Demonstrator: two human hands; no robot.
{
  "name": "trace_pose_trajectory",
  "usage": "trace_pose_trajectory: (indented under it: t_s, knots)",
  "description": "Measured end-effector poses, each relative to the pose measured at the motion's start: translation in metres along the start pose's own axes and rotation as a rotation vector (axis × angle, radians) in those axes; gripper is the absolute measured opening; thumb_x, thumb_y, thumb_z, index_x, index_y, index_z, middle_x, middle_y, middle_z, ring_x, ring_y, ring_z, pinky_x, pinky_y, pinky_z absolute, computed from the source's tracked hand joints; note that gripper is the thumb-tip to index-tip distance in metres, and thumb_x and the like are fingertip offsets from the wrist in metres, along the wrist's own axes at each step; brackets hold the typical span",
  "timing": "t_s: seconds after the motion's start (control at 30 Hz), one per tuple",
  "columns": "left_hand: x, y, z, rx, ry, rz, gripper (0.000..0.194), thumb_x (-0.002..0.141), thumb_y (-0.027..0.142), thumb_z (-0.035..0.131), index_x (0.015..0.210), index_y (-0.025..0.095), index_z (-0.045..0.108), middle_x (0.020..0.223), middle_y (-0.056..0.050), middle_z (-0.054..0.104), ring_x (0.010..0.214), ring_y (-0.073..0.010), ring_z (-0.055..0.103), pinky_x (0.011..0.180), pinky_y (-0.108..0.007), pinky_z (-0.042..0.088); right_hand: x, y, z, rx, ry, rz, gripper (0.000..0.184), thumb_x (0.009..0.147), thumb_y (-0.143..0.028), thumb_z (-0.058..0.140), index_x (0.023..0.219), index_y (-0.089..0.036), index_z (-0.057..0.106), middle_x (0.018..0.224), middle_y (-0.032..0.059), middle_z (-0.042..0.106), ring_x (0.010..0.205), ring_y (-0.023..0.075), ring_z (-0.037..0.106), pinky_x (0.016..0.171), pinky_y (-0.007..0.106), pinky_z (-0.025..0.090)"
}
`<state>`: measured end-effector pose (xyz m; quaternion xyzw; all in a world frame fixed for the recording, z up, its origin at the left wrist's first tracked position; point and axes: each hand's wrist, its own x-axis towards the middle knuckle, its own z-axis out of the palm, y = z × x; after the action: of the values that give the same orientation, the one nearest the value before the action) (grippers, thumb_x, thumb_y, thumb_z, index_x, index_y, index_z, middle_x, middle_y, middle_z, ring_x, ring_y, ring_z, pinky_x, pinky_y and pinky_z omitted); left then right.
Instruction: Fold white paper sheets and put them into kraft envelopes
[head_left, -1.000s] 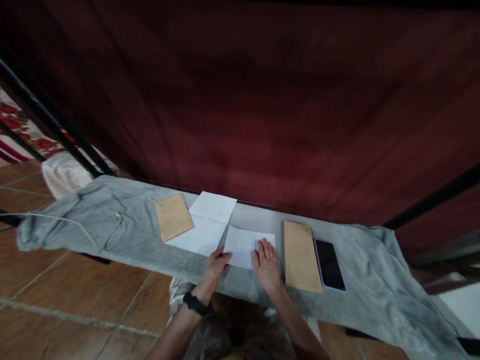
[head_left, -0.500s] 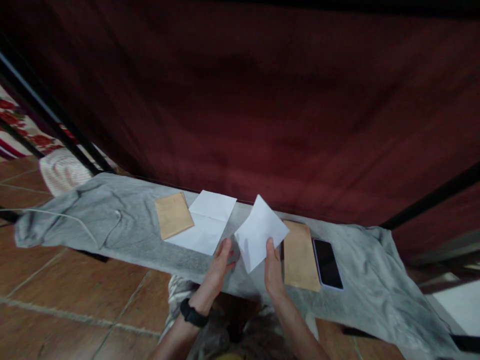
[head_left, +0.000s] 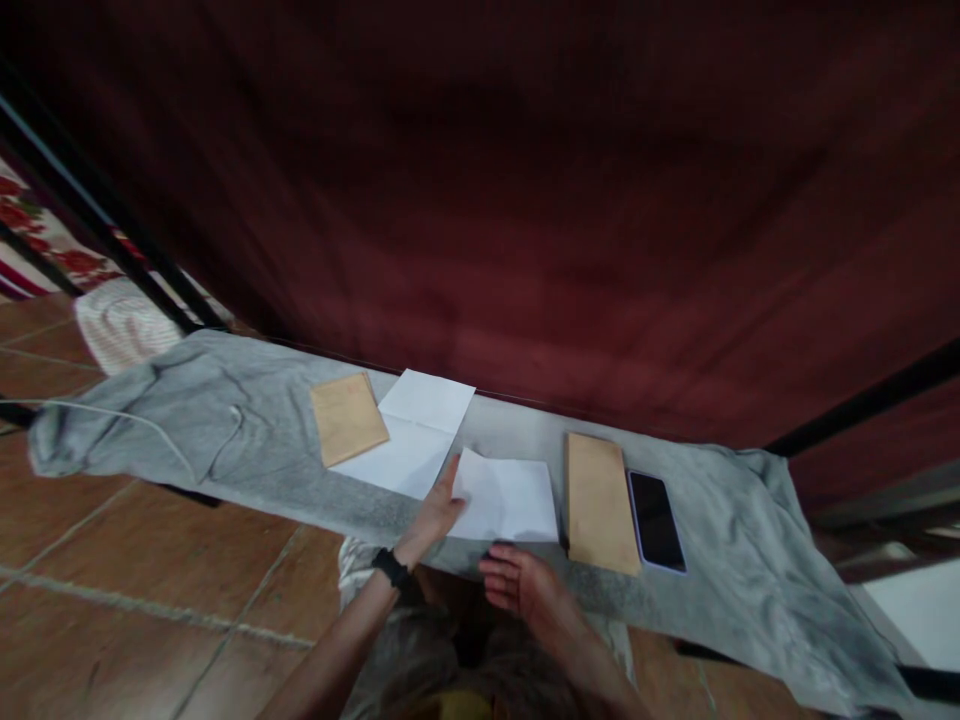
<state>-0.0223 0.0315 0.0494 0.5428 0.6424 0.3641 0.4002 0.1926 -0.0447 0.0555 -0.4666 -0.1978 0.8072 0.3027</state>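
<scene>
A folded sheet of white paper (head_left: pixel 508 500) lies in front of me, low over the cloth. My left hand (head_left: pixel 437 510) grips its left edge, thumb on top and fingers underneath. Just below the near edge, my right hand (head_left: pixel 523 585) is held apart from the paper, its fingers stretched out and holding nothing. Another creased white sheet (head_left: pixel 420 425) rests farther left, partly under a small brown envelope (head_left: pixel 349 418). To the right of the paper lies a longer stack of brown envelopes (head_left: pixel 602 505).
A phone (head_left: pixel 657 522) lies right of the brown stack. Grey cloth (head_left: pixel 750 540) covers the narrow bench, and a white cable (head_left: pixel 142 420) crosses its left end. Behind hangs a dark red curtain (head_left: pixel 510 250). Black metal bars (head_left: pixel 97 200) stand at the left.
The white paper has turned and come down flatter. My left hand has taken hold of its left edge, while my right hand has let go and drawn back toward me.
</scene>
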Motion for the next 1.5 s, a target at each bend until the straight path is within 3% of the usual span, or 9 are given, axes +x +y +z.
trace_pose_trajectory:
  t_s: [0.1,0.2,0.37,0.5,0.67,0.77,0.9,1.13,1.5]
  knots:
    - [0.008,-0.002,-0.003,0.124,-0.047,-0.031,0.090,0.069,0.012,0.058,0.154,0.007,0.028,0.149,-0.016,0.048,0.139,-0.0302,0.042,0.118,-0.043,0.027,-0.005,0.004,-0.007,-0.223,0.018,-0.185,0.041,0.078,-0.051,0.063,0.103,-0.018,0.070,0.100,0.0105,0.075,0.085,0.0230,0.071,0.083,0.040,0.055]
    - [0.009,0.001,0.001,0.106,-0.049,-0.030,0.091,0.067,0.010,0.058,0.154,0.009,0.029,0.147,-0.014,0.051,0.134,-0.0299,0.049,0.117,-0.043,0.031,0.007,-0.011,-0.007,-0.601,0.206,-0.560,0.035,0.086,-0.048,0.056,0.104,-0.023,0.072,0.105,0.0065,0.075,0.098,0.0239,0.068,0.095,0.041,0.052]
    - [0.004,0.006,0.009,-0.029,0.047,0.003,0.088,0.064,0.010,0.061,0.149,0.017,0.040,0.139,-0.011,0.060,0.127,-0.0297,0.056,0.114,-0.042,0.036,0.049,-0.037,-0.003,-1.144,0.369,-0.922,0.046,0.098,-0.036,0.035,0.132,-0.018,0.061,0.144,0.0098,0.055,0.135,0.0219,0.048,0.116,0.042,0.036]
    - [-0.001,0.004,0.011,0.180,0.086,0.061,0.084,0.069,0.008,0.057,0.151,0.012,0.037,0.140,-0.016,0.057,0.127,-0.0287,0.056,0.110,-0.039,0.040,0.077,-0.036,-0.003,-1.498,0.480,-0.929,0.049,0.101,-0.032,0.032,0.143,-0.013,0.050,0.156,0.0114,0.039,0.147,0.0242,0.030,0.120,0.047,0.026]
    - [-0.015,0.006,0.032,0.603,0.230,0.266,0.058,0.092,0.014,0.041,0.151,0.015,0.036,0.151,-0.017,0.043,0.140,-0.0297,0.041,0.115,-0.048,0.033,0.090,-0.025,-0.010,-1.681,0.571,-0.916,0.053,0.102,-0.035,0.034,0.150,-0.014,0.040,0.159,0.0115,0.031,0.148,0.0252,0.025,0.122,0.047,0.017]
    - [-0.014,0.008,0.054,0.704,0.098,0.446,0.050,0.099,0.025,0.039,0.148,0.015,0.040,0.157,-0.014,0.037,0.147,-0.0283,0.029,0.119,-0.048,0.026,0.092,-0.023,-0.014,-1.729,0.560,-0.913,0.052,0.102,-0.031,0.032,0.151,-0.015,0.037,0.161,0.0096,0.027,0.149,0.0242,0.024,0.122,0.047,0.017]
    - [-0.001,0.005,0.069,0.740,0.014,0.455,0.052,0.101,0.039,0.039,0.147,0.017,0.043,0.157,-0.012,0.038,0.147,-0.0283,0.029,0.120,-0.051,0.023,0.096,-0.025,-0.020,-1.749,0.579,-0.917,0.052,0.101,-0.023,0.029,0.152,-0.017,0.035,0.160,0.0068,0.029,0.149,0.0223,0.024,0.121,0.046,0.017]
    - [0.004,-0.007,0.057,0.737,0.135,0.377,0.056,0.099,0.039,0.038,0.150,0.015,0.039,0.158,-0.013,0.034,0.148,-0.0272,0.027,0.122,-0.050,0.018,0.105,-0.022,-0.025,-1.640,0.759,-0.985,0.053,0.102,-0.031,0.032,0.151,-0.012,0.037,0.159,0.0167,0.028,0.147,0.0282,0.029,0.118,0.053,0.024]
    - [-0.004,-0.011,0.046,0.806,0.126,0.432,0.061,0.097,0.051,0.044,0.149,0.019,0.042,0.159,-0.013,0.033,0.148,-0.0293,0.027,0.120,-0.050,0.023,0.103,-0.020,-0.019,-1.605,0.782,-1.001,0.054,0.100,-0.032,0.033,0.150,-0.011,0.038,0.158,0.0182,0.031,0.146,0.0296,0.029,0.116,0.055,0.026]
